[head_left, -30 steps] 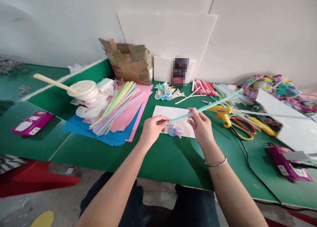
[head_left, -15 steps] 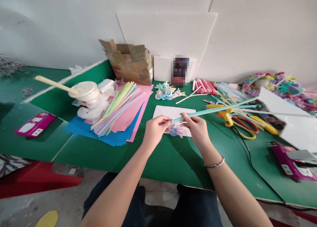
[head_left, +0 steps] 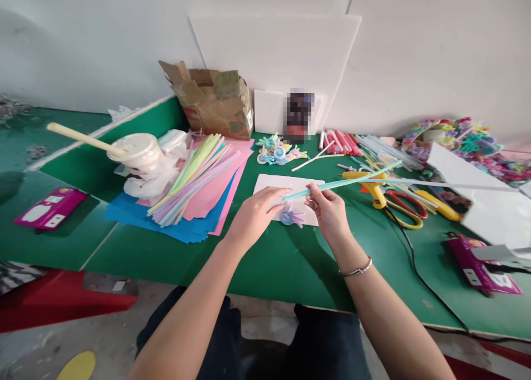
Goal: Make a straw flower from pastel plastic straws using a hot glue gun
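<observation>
A few long pale green and blue pipe cleaners (head_left: pixel 352 180) stretch between my hands and out to the right. My left hand (head_left: pixel 258 213) is closed round their left end, the fingertips partly hidden from view. Farther right along the same pipe cleaners, my right hand (head_left: pixel 329 211) pinches them between thumb and fingers. Below them lies a white foam board (head_left: pixel 265 183) on the green table. On that board, between the hands, rests a small purple and blue shape of bent pipe cleaners (head_left: pixel 292 216).
To the left, a bundle of pastel pipe cleaners (head_left: pixel 186 186) lies on pink and blue sheets (head_left: pixel 166 228). A yellow glue gun (head_left: pixel 375 189) and scissors (head_left: pixel 409 208) sit right. Behind stand a cardboard box (head_left: pixel 215 106) and finished pastel pieces (head_left: pixel 277 152). A black cord (head_left: pixel 409 253) runs along the right.
The far ends of the pipe cleaners have shifted left and come closer together. My left hand has turned slightly, its fingers more folded over the near end. The view has shifted a little.
</observation>
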Available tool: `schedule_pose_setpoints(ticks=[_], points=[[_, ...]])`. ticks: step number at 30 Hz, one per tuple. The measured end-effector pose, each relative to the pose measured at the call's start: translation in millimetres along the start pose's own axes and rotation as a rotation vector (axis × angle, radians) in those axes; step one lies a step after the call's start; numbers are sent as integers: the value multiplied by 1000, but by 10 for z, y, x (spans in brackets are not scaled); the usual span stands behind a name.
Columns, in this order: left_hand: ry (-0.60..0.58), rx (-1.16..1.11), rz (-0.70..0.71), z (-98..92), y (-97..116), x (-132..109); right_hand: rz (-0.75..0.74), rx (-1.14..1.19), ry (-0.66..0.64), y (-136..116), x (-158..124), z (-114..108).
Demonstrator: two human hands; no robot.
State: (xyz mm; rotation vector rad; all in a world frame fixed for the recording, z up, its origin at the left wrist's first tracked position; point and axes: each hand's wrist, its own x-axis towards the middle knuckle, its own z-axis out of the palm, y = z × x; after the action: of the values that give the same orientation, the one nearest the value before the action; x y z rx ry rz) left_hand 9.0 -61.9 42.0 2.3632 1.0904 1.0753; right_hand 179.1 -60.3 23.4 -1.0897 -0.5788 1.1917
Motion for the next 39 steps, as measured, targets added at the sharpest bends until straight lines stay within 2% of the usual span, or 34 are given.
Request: schedule_pose_setpoints(ticks=[8,17,22,26,33,36,39], points=[[61,152,168,37,-69,-67,51,-9,-20,-22,-43,25],[-12,309,249,-1,-92,-89,88,-21,-24,-5,-52,37],[72,294,277,36,-86,-80,101,-26,-39,2,-54,31],[130,110,144,85,-77,-67,83,-4,-24,-6,-54,46],[122,-67,-68,157,-11,-55,48,-26,-13,-18,-47,42],[174,-301,-276,189,14,-25,29,-51,-30,-6,-48,35],[157,-696,-558,212,0,14,26,-51,-35,1,-50,38]])
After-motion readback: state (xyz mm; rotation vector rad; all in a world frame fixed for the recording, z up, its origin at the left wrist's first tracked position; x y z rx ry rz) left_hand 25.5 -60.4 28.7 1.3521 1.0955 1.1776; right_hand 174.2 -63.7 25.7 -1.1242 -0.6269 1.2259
